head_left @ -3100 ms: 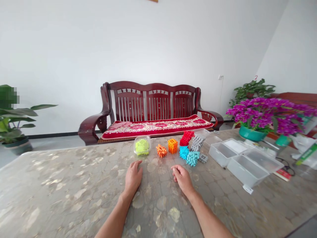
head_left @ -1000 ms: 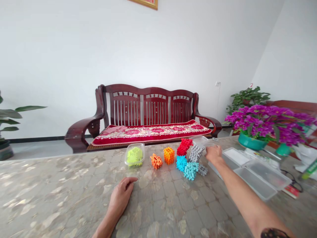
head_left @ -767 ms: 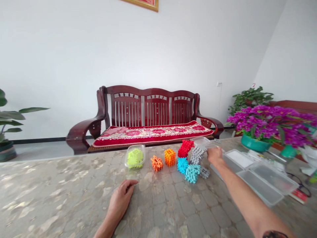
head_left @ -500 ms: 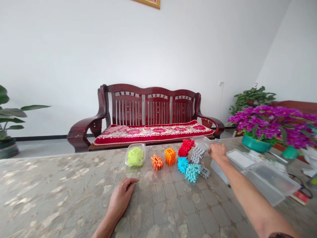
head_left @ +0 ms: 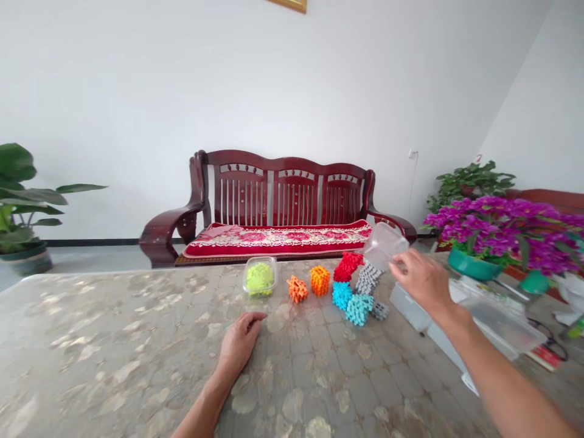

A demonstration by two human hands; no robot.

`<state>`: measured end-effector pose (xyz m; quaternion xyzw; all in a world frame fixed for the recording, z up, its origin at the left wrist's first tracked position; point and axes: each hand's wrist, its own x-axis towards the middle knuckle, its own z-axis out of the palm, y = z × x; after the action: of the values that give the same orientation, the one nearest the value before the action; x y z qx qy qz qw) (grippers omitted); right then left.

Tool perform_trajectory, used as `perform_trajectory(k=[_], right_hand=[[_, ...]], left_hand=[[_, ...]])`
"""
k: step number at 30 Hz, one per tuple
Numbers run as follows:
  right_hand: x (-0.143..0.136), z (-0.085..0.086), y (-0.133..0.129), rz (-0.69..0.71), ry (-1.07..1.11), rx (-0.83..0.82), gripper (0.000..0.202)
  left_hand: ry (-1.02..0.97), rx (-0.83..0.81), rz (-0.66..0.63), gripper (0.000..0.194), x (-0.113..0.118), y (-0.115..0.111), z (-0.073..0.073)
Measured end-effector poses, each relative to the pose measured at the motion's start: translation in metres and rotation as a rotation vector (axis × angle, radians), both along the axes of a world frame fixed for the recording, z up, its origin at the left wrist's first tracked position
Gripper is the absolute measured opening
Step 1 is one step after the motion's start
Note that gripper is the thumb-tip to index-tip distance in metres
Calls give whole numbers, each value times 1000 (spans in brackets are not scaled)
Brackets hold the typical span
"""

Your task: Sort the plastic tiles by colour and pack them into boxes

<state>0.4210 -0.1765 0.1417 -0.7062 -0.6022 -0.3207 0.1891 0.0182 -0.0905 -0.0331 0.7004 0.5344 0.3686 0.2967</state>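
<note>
My right hand (head_left: 422,281) pinches the edge of a clear plastic container (head_left: 385,244), held tilted above the table's far edge. Just left of it stand block clusters: red (head_left: 348,266), grey (head_left: 368,278), blue (head_left: 342,295), light teal (head_left: 359,309) and a small dark grey one (head_left: 380,310). An orange-yellow cluster (head_left: 320,280) and an orange cluster (head_left: 297,289) sit further left. A clear tub (head_left: 275,281) holds yellow-green pieces (head_left: 260,278). My left hand (head_left: 241,338) rests on the table below that tub, fingers curled together, with nothing visible in it.
The patterned table (head_left: 150,347) spans the foreground. At the right are translucent boxes (head_left: 413,307), glasses (head_left: 554,347), a red booklet (head_left: 545,359) and purple flowers (head_left: 497,225) in a green pot (head_left: 474,265). A wooden bench (head_left: 166,234) stands behind the table.
My right hand has drawn back nearer and lifted the clear container, which is now tilted up higher. The view has shifted slightly; my left hand still rests on the table.
</note>
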Motion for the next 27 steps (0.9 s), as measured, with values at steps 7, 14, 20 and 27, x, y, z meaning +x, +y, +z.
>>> perform_trajectory(k=[7, 14, 20, 27], right_hand=[[-137, -83, -37, 897, 15, -187, 18], [-154, -118, -10, 1010, -48, -204, 25], [-153, -123, 7, 899, 370, -362, 38], [-172, -141, 0, 575, 740, -375, 46]], left_hand=[[-602, -181, -76, 56, -4, -16, 13], [-821, -361, -121, 61, -12, -14, 17], [-550, -310, 30, 51, -11, -13, 23], [-357, -345, -55, 35, -14, -23, 27]])
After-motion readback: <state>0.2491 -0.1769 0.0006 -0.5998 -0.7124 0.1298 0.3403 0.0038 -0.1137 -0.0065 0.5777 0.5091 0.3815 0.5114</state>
